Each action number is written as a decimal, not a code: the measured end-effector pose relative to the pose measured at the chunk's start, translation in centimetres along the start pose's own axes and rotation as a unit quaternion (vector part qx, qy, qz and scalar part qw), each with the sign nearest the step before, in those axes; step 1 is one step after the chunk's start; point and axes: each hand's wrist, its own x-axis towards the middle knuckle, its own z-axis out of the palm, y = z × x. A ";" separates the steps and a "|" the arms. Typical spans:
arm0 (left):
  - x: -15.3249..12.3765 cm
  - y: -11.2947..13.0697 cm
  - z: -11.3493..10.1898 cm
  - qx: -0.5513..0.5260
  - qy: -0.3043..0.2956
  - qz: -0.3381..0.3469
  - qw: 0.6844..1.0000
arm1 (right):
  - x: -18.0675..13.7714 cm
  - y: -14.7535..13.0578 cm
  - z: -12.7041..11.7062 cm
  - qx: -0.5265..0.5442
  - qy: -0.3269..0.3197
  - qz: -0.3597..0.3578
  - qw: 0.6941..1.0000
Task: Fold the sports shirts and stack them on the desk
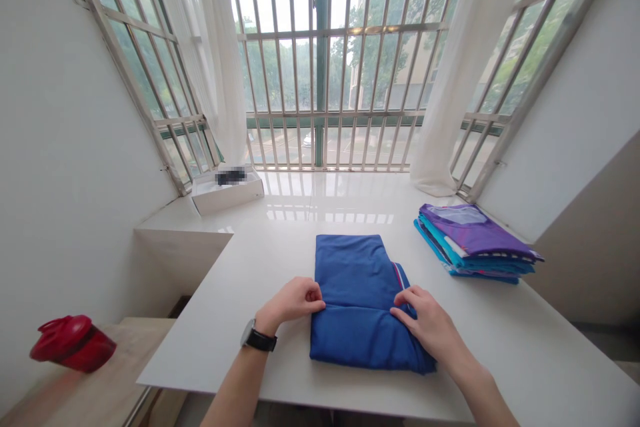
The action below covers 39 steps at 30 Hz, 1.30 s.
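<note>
A folded blue garment (357, 280) with a red and white stripe at its right edge lies on the white table (525, 347) in front of me. My left hand (295, 300), with a black watch on the wrist, pinches the garment's left edge with curled fingers. My right hand (430, 327) rests on the right edge near the stripe, fingers bent and gripping the fold.
A stack of folded purple and teal clothes (475, 243) sits at the right of the table. A white box (227, 190) stands at the back left by the barred window (325, 80). A red container (73, 343) lies on a lower wooden surface at the left.
</note>
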 end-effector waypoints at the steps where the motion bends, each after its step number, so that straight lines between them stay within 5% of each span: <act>1: 0.0 0.0 0.0 0.005 0.003 0.007 1.000 | -0.2 0.3 0.2 0.007 0.014 -0.017 1.000; 9: -1.0 2.7 1.1 0.125 0.056 0.141 0.981 | -1.3 2.1 2.1 0.027 0.029 -0.102 0.994; 16: -3.0 7.1 5.5 0.162 0.074 0.152 0.972 | -0.8 2.1 1.9 0.016 0.008 -0.123 0.992; 19: -3.4 6.7 6.6 0.191 0.049 0.145 0.970 | -1.0 1.4 0.9 -0.023 -0.011 -0.113 0.993; 22: -3.4 6.1 6.9 0.206 0.039 0.139 0.968 | -1.7 -0.5 0.7 -0.082 0.041 -0.100 0.991; 25: -3.4 6.0 6.8 0.211 0.035 0.144 0.966 | -2.6 -3.2 2.2 -0.110 0.101 -0.147 0.978; 28: -3.4 6.1 6.7 0.215 0.036 0.148 0.965 | -3.3 -4.8 4.6 -0.139 0.079 -0.169 0.973; 32: -3.7 6.0 6.4 0.214 0.032 0.151 0.965 | -3.6 -3.6 6.6 -0.183 0.050 -0.093 0.977; 39: -4.4 5.3 6.2 0.216 0.049 0.113 0.969 | -3.9 0.4 6.1 -0.195 0.072 -0.038 0.977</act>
